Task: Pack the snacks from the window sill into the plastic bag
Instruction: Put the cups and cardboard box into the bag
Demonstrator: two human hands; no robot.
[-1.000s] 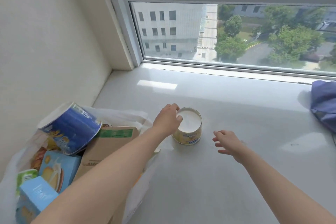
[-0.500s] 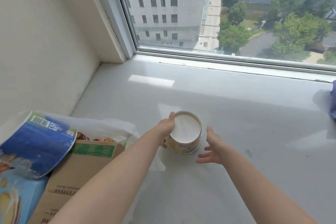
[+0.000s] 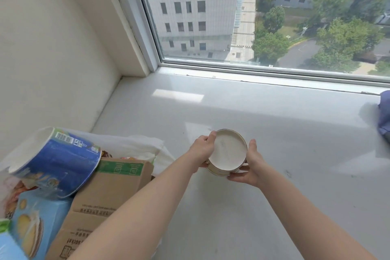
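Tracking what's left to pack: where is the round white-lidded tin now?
Head view, centre: the tin is held between the left hand and right hand, right of the plastic bag.

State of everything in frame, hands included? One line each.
round tin: lid on, held between both hands
left hand: grips the tin's left rim
right hand: grips the tin's right side, fingers underneath
plastic bag: open, stuffed
blue tub: on its side, on top in the bag
cardboard box: closed, leaning in the bag
window: shut
purple cloth: bunched, cut off by the picture's edge
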